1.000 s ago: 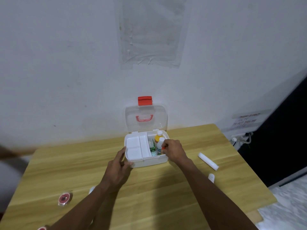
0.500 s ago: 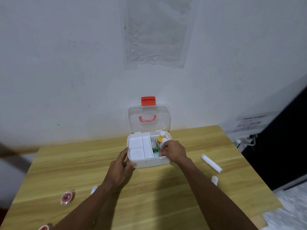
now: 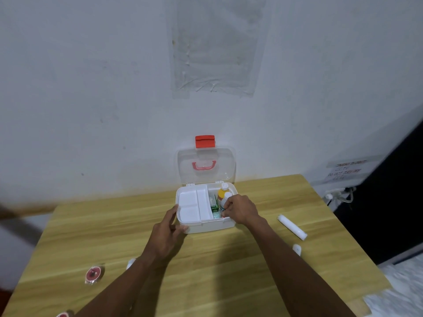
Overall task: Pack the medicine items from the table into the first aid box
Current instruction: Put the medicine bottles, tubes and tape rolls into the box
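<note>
Sitting near the far edge of the wooden table (image 3: 229, 282), the white first aid box (image 3: 207, 225) has its clear lid (image 3: 206, 165) swung up against the wall, a red latch (image 3: 205, 141) at the top. The left hand (image 3: 168, 234) rests against the box's near-left corner, thumb on the front wall and fingers along the left side, loosely spread. The right hand (image 3: 239, 209) reaches into the box's right compartment, its fingers closed around a white bottle (image 3: 225, 200) standing there. Just behind that bottle stands a yellow bottle (image 3: 222, 193) with a white cap, and a green packet (image 3: 214, 208) lies to their left in the same compartment. A white divided tray (image 3: 191, 204) fills the box's left half. On the table to the right lie a white tube (image 3: 292, 227) and a small white item (image 3: 296, 249), well apart from the box. At the left sits a red round roll (image 3: 93, 273), with another small white item (image 3: 131, 263) half hidden by the left forearm.
</note>
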